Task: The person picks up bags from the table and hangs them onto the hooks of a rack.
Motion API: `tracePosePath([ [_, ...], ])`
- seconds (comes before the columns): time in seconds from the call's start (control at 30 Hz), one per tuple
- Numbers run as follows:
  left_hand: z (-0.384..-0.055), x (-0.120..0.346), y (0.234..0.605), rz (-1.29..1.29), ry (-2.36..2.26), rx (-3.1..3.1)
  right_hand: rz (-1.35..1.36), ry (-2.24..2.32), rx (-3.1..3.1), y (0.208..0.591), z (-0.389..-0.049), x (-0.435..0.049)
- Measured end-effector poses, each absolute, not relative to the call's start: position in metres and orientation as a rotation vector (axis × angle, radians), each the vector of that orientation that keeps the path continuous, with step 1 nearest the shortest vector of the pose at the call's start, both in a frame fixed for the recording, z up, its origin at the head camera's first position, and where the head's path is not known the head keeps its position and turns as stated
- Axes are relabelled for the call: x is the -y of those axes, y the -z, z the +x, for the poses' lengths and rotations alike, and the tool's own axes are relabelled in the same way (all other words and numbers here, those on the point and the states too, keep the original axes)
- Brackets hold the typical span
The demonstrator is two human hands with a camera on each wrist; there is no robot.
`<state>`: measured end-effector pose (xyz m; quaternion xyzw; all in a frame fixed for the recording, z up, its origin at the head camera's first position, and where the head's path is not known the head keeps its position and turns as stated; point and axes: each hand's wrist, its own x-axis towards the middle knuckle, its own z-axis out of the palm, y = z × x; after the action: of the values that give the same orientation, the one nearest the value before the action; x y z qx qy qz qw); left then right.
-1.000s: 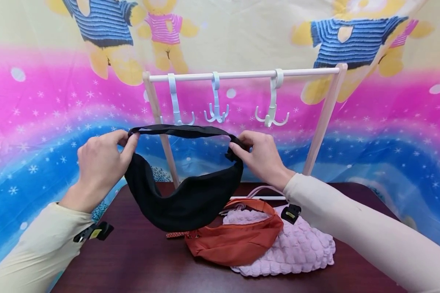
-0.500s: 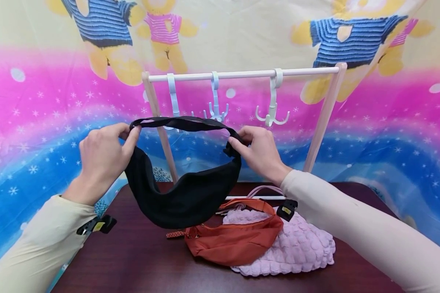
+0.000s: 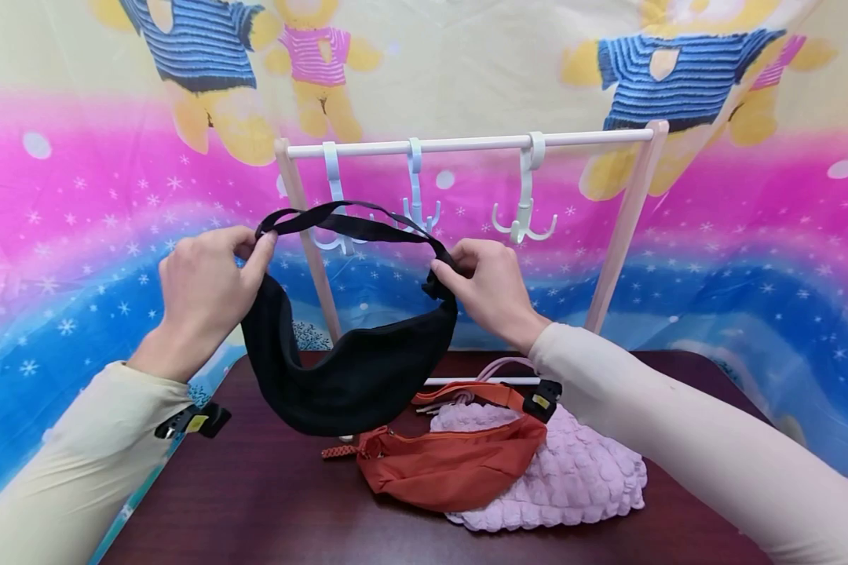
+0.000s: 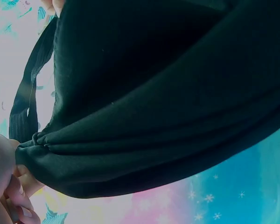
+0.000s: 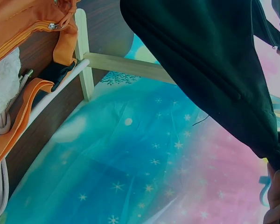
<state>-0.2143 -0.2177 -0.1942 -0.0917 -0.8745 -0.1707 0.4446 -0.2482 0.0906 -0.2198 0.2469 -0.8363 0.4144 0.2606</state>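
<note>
A black waist bag (image 3: 346, 377) hangs in the air between both hands, its strap (image 3: 353, 224) arched above the pouch. My left hand (image 3: 208, 286) pinches the strap at the bag's left end between thumb and fingers. At the other end, near the dark buckle, my right hand (image 3: 491, 286) grips the strap. The left wrist view is mostly filled by the pouch (image 4: 144, 107), with the left hand (image 4: 14, 182) at its gathered corner. In the right wrist view, fingertips of the right hand (image 5: 277, 196) hold the bag's narrow end.
Behind the bag stands a rack with a white rail (image 3: 466, 144). Three hooks hang from it: a blue left hook (image 3: 334, 184), a blue middle hook (image 3: 415, 184) and a white right hook (image 3: 525, 192). On the brown table (image 3: 240, 486) lie an orange waist bag (image 3: 452, 467) and a pink puffy bag (image 3: 586, 471).
Both hands have risen with the black waist bag, which is now higher. Its strap has bowed upward and overlaps the left and middle hooks. The hands are slightly closer together.
</note>
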Motion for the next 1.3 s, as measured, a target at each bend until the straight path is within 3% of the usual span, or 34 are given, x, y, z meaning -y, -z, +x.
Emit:
tracePosePath([
  [1.3, -0.228, 0.213, 0.214, -0.29, 0.227, 2.085, 0.558, -0.897, 2.385, 0.227, -0.255, -0.073],
])
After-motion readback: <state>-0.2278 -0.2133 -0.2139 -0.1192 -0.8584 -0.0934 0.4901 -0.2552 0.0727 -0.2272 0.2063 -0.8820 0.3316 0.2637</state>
